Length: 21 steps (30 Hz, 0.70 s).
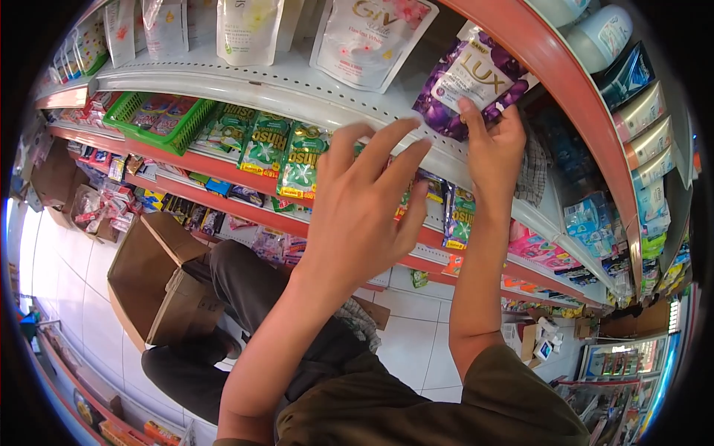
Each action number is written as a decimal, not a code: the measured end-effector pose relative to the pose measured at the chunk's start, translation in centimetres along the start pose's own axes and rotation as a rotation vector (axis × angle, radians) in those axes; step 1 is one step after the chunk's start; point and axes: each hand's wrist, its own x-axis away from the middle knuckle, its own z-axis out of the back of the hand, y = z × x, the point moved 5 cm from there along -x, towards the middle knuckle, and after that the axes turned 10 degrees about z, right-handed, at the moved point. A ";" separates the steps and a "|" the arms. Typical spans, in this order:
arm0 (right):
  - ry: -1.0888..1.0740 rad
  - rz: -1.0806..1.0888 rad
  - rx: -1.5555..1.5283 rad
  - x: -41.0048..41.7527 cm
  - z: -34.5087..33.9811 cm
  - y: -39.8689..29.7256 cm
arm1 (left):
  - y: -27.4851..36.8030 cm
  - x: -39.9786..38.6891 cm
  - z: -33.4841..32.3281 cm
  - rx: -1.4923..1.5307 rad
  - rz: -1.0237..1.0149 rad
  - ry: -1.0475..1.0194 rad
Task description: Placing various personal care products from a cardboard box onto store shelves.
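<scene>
My right hand (496, 145) has its thumb on the lower front of a purple Lux refill pouch (474, 81), which stands at the right end of the upper white shelf (234, 83); its fingers reach around the pouch's lower edge. Beside that hand a checked cloth (532, 167) lies on the shelf. My left hand (362, 195) is raised in front of the shelves with its fingers apart and nothing in it. To the left of the Lux pouch stands a white Giv pouch (371, 44), and farther left is a white and yellow cleanser pouch (248, 30).
Green Rinso sachets (265, 142) and a green plastic basket (125, 131) fill the shelf below. An open cardboard box (139, 279) stands on the tiled floor by my legs. A red shelf edge (580, 72) curves along the upper right, with tubes (641, 111) beyond it.
</scene>
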 end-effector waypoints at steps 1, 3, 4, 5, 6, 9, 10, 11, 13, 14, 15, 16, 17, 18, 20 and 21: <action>-0.002 0.008 0.006 -0.1 0.1 0.0 | -0.2 0.8 0.7 0.029 0.021 0.001; -0.034 -0.028 0.029 -0.3 0.5 0.0 | -0.6 2.3 2.4 0.043 0.033 0.010; -0.038 -0.020 0.035 -0.5 0.6 -0.2 | -1.0 2.9 3.5 0.024 0.071 0.010; -0.032 -0.029 -0.062 -0.6 0.6 -0.2 | -1.7 3.6 4.4 0.006 0.110 0.009; -0.026 -0.039 -0.156 -0.7 0.7 -0.2 | -2.6 4.5 5.3 0.007 0.145 0.021; -0.087 -0.018 -0.208 -0.2 0.0 0.0 | -8.1 8.5 9.5 0.051 0.314 0.073; -0.023 0.020 -0.060 0.4 0.0 -0.2 | -11.2 10.8 12.0 0.065 0.422 0.046; 0.062 0.064 0.289 1.2 1.3 -1.2 | -14.6 13.4 14.3 0.077 0.537 0.024; 0.147 0.285 0.642 2.5 3.5 -5.3 | -22.3 18.8 18.4 0.125 0.888 0.101; 0.254 0.297 0.514 4.0 4.4 -6.5 | -25.7 21.1 20.3 -0.006 0.948 0.078; 0.368 0.296 0.378 5.8 2.8 -9.3 | -28.9 23.3 22.4 -0.136 1.009 0.055; 0.146 0.329 0.157 8.6 0.0 -8.8 | -31.8 27.0 25.1 -0.394 1.000 -0.020; -0.055 0.394 -0.045 10.5 -2.6 -8.7 | -33.9 30.3 26.9 -0.610 0.975 -0.116; -0.294 0.228 -0.125 13.2 -7.4 -8.5 | -35.4 33.0 27.0 -0.708 1.085 -0.238; -0.720 -0.025 -0.265 21.0 -17.1 -10.2 | -36.6 36.4 25.7 -0.778 1.283 -0.495; -0.980 -0.117 -0.295 23.5 -21.4 -11.3 | -36.8 37.2 24.7 -0.743 1.354 -0.618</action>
